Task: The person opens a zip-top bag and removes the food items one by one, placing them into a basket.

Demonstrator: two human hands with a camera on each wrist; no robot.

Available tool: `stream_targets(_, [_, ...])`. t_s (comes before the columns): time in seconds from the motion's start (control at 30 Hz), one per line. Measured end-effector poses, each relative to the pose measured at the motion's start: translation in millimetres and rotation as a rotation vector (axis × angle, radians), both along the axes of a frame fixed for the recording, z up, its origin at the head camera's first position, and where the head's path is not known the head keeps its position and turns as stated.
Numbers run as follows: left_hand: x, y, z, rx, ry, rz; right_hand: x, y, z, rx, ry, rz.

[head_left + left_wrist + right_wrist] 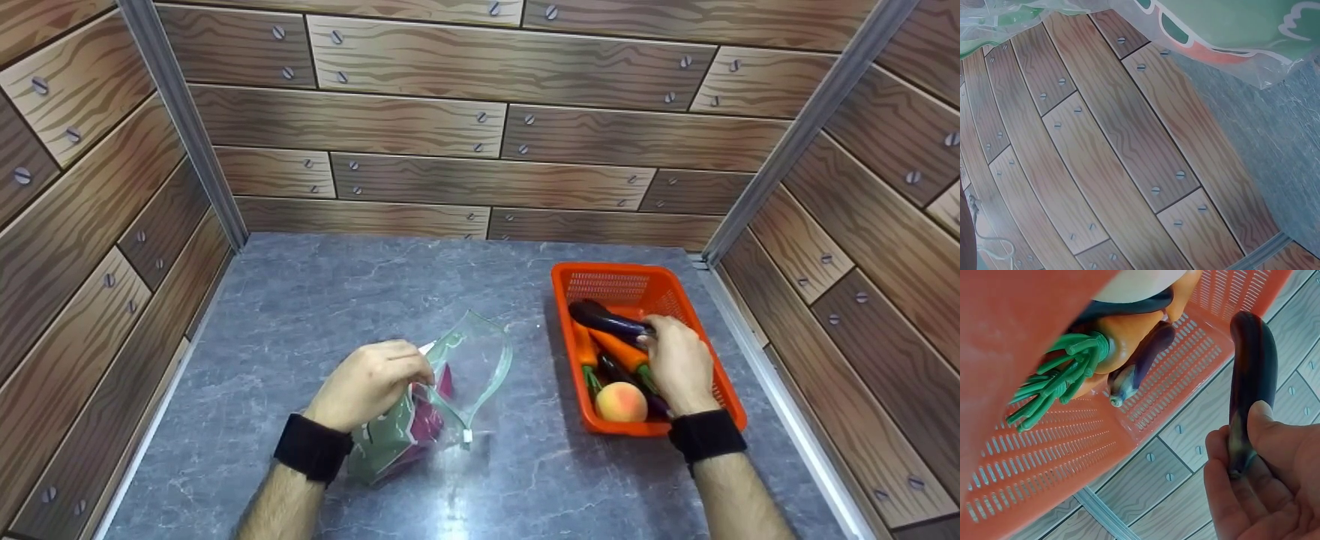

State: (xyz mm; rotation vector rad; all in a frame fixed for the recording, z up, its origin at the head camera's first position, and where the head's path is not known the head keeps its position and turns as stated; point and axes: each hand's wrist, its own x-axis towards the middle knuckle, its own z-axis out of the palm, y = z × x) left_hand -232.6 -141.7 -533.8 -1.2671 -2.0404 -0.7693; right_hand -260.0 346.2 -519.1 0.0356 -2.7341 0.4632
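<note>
In the head view my right hand (681,365) holds an eggplant (609,321) by its stem end, over the orange basket (568,360). The right wrist view shows the thumb and fingers pinching that eggplant (1253,371). My left hand (375,379) pinches the rim of a clear zip bag (390,442) with green and magenta print, its mouth spread wide toward the right. Part of the bag (1230,34) crosses the top of the left wrist view, where the hand itself is hidden. Inside the basket lie carrots (619,347), a peach (621,403) and more eggplants (1151,354).
The grey marbled tabletop (360,292) carries the bag left of centre and the basket on the right. Wood-patterned walls (420,124) enclose the back and both sides, with metal strips (795,142) at the corners. A white zip slider (468,435) sits on the bag's edge.
</note>
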Motion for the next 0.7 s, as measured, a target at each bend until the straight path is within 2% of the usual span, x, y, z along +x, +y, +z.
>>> stream_targets(0.33, [-1.1, -0.3, 0.4, 0.005, 0.003, -0.006, -2.0, -1.4, -2.5, -0.041, 0.008, 0.021])
stream_targets(0.57, [-0.8, 0.0, 1.8, 0.005, 0.002, -0.011, -3.2, -5.7, -3.5, -0.087, -0.075, 0.039])
stream_targets(0.7, [-0.5, -0.1, 2.6, 0.007, 0.002, -0.013, -3.5, -7.1, -3.1, -0.096, -0.087, 0.047])
